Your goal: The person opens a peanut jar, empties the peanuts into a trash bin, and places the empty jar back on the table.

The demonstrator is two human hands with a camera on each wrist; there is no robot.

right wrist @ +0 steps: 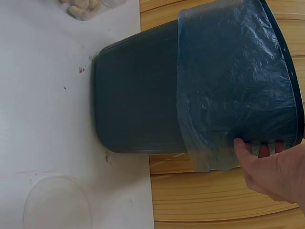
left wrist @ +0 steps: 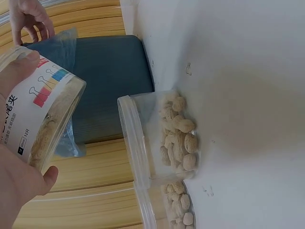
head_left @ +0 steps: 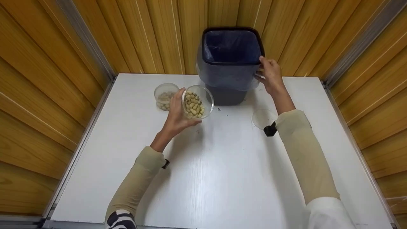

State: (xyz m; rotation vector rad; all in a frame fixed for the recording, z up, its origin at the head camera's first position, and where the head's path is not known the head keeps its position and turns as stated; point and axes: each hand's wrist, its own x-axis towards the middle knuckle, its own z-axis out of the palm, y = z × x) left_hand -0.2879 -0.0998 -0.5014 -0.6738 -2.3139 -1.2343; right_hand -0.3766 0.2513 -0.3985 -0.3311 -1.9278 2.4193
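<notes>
My left hand grips a clear plastic tub, its mouth tipped toward the head camera. Pale nuts that look like unshelled peanuts lie inside; a label with binder clips shows on the tub in the left wrist view. At the back stands a dark trash bin lined with a thin translucent bag. My right hand holds the bin's right front corner, thumb at the rim and fingers against the side. The held tub is in front of the bin and to its left.
Beside the left hand stands another clear tub of nuts; the left wrist view shows two such tubs side by side. A clear round lid lies on the white table near the right wrist. Wood-patterned walls enclose the table.
</notes>
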